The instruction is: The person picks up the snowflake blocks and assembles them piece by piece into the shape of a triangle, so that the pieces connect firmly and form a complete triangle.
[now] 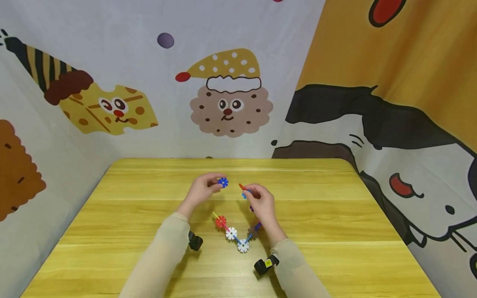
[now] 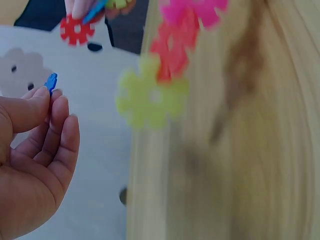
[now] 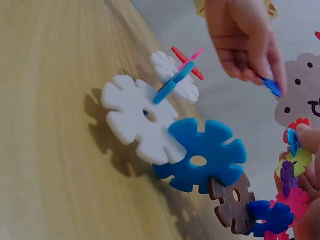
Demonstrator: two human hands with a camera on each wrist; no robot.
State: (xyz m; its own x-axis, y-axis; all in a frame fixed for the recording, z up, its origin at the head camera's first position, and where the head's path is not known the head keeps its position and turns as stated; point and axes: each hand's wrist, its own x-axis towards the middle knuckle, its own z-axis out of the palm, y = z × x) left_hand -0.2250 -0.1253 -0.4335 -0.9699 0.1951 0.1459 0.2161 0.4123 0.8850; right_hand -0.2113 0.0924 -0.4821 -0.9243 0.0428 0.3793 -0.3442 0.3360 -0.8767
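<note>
My left hand (image 1: 199, 191) pinches a dark blue notched plastic disc (image 1: 223, 182) between thumb and fingertips, above the table. Edge-on in the left wrist view, that disc (image 2: 51, 82) touches no other piece. A chain of slotted snowflake discs curves below both hands; its pieces include a white disc (image 3: 135, 117), a blue disc (image 3: 207, 155) and a brown disc (image 3: 233, 204). My right hand (image 1: 262, 203) grips one end of this chain, where a red disc (image 2: 77, 30) meets a light blue disc (image 3: 292, 141). The chain's other end is a yellow disc (image 2: 152, 94). My right palm partly hides the nearby links.
A wood-grain table (image 1: 316, 219) lies under the hands and chain. Behind it hangs a light cloth backdrop (image 1: 141, 54) with cartoon prints, meeting the far table edge. A black wrist camera (image 1: 195, 241) sits at the left cuff, another black camera (image 1: 263, 266) at the right.
</note>
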